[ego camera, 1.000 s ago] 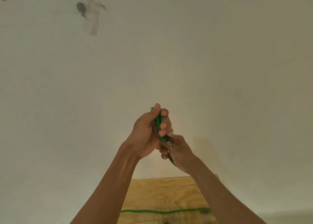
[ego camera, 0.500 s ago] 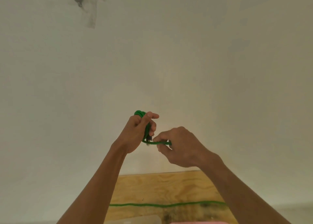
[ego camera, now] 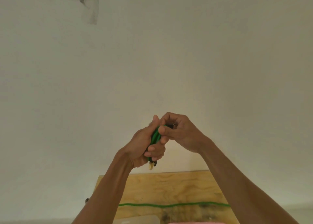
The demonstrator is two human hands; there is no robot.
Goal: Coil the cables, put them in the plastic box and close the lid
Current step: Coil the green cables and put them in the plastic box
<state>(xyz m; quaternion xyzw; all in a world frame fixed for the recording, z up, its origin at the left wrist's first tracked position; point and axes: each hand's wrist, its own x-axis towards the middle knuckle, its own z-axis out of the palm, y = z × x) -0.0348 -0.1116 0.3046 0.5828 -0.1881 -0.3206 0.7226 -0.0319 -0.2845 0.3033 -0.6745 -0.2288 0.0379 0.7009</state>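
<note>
left hand grip: curled round coiled green cable | right hand grip: pinching cable end at coil's 1 o'clock | second green cable on table, 6 o'clock

Dim, warm, even indoor light with a yellowish cast falls across a plain off-white wall. Shadows are faint and there is no glare. The whole picture is soft and slightly grainy. A grey taped patch on the wall at the top looks smeared, and wide-angle distortion bends the edges.
</note>
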